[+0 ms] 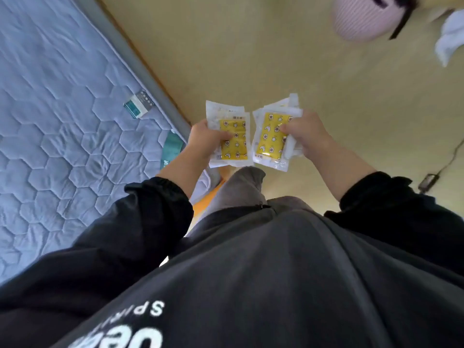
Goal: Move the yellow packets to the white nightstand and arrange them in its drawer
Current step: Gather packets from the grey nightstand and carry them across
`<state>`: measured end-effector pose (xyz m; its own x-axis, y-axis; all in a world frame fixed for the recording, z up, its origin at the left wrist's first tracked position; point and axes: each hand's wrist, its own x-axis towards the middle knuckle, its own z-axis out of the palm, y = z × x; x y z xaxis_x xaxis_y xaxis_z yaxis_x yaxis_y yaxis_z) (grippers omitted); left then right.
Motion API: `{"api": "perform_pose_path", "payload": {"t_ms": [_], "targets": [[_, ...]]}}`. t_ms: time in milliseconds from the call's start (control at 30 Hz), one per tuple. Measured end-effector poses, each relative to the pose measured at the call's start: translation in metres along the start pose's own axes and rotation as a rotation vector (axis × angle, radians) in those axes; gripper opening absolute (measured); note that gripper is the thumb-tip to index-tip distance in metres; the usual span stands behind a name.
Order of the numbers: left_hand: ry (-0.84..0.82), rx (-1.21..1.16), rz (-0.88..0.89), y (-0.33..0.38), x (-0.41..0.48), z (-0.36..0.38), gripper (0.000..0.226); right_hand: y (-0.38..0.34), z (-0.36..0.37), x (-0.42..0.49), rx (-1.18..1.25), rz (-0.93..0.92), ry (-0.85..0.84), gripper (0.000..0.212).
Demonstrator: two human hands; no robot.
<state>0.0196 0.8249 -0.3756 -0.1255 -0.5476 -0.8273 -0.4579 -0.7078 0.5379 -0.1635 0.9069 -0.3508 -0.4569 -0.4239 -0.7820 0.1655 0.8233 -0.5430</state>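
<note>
I hold two stacks of yellow packets in clear wrappers in front of my body, above the floor. My left hand (pixel 204 140) grips the left stack (pixel 233 140), thumb pressed on its top packet. My right hand (pixel 305 134) grips the right stack (pixel 272 136), which fans out at its upper edge. The two stacks sit side by side, almost touching. No white nightstand or drawer is in view.
A bed with a blue quilted mattress (pixel 62 121) fills the left side, with a small white and teal box (pixel 139 104) near its edge. Beige floor (pixel 251 59) stretches ahead. A pink striped round object (pixel 364 18) and white cloth (pixel 449 38) lie at the top right.
</note>
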Motion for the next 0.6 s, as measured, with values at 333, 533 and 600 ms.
{"api": "perform_pose_path", "payload": {"t_ms": [333, 533, 600], "targets": [[0.186, -0.288, -0.036, 0.146, 0.083, -0.045, 0.026, -0.208, 0.045, 0.119, -0.357, -0.065, -0.153, 0.016], [0.282, -0.427, -0.035, 0.266, 0.158, -0.067, 0.026, -0.351, 0.07, 0.206, -0.437, -0.146, -0.214, 0.017], [0.296, -0.47, -0.025, 0.305, 0.182, -0.075, 0.024, -0.402, 0.076, 0.23, -0.468, -0.18, -0.223, 0.016]]}}
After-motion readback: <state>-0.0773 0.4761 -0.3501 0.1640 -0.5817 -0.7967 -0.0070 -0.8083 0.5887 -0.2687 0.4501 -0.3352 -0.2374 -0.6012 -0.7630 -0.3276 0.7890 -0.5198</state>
